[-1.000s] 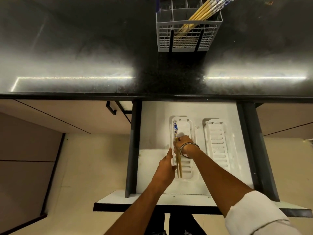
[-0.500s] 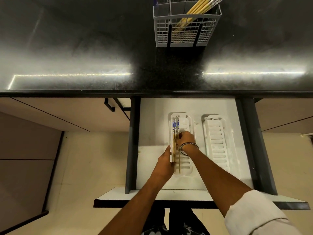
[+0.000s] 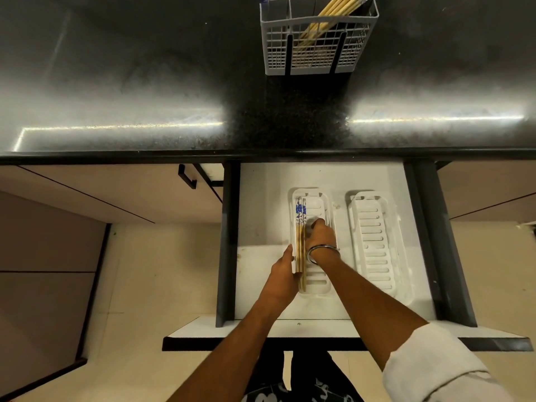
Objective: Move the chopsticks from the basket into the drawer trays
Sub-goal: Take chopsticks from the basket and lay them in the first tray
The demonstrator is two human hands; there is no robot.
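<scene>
right sleeve (image 3: 435, 369): white, rolled up | right wrist: metal bangle (image 3: 321, 252) | left forearm: bare

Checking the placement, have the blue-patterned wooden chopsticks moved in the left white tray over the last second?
Yes. The blue-patterned wooden chopsticks have shifted toward the left wall of the left white slotted tray and now lie straighter along it.

The counter (image 3: 145, 82) looks like dark speckled stone, polished and glossy. The basket (image 3: 316, 50) is white plastic lattice. Chopsticks (image 3: 300, 245) beside the right grip (image 3: 320, 236) look like wood, blue-patterned ends. Trays (image 3: 374, 242) are matt white plastic; the bangle (image 3: 319, 252) shiny metal.
</scene>
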